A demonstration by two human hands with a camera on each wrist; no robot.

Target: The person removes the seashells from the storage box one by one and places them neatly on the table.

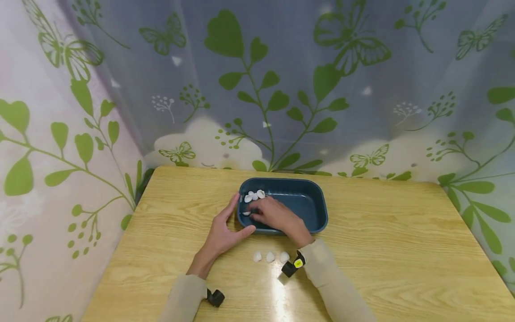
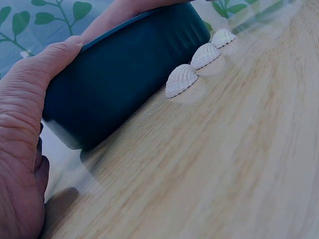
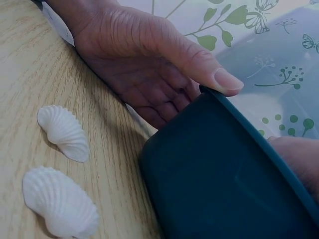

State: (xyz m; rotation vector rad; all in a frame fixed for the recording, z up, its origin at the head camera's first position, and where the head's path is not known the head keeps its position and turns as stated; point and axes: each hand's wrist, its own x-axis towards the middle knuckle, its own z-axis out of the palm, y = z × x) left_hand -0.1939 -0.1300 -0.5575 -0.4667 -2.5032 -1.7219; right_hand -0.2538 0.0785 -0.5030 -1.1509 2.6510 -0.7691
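Lying beside right grip point(image 1: 277, 214): shells point(image 1: 255, 196)

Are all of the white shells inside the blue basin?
No, three white shells lie in a row on the table, outside the blue basin.

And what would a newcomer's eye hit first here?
The dark blue tub near the table's back edge, white shells at its left end, the left grip holding that end and the right grip reaching inside. Then the row of three shells on the table in front of it. Behind, the curtain with big green leaves and butterflies.
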